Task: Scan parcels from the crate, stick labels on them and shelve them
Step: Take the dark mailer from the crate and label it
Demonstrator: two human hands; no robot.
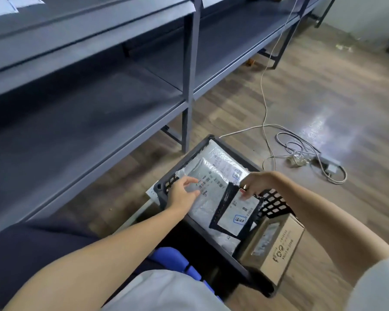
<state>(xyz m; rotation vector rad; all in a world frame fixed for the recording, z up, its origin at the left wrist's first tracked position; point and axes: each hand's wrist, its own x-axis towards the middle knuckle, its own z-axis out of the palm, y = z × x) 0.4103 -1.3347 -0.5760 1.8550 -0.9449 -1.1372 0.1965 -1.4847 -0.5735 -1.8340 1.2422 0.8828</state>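
Note:
A black plastic crate [273, 203] stands on the floor in front of me, holding several parcels. My left hand [182, 194] rests with loosely spread fingers on a grey-white mailer bag [208, 176] with a barcode label, lying on top. My right hand [255, 182] pinches the upper edge of a black parcel [234, 215] with a white shipping label and tilts it up inside the crate. A brown cardboard box [276, 248] sits at the crate's near right corner.
Grey metal shelving [88, 122] runs along the left, with white parcels [0, 5] on the top tier. White cables and a power strip [310, 158] lie on the wood floor to the right. A blue stool [180, 261] sits under me.

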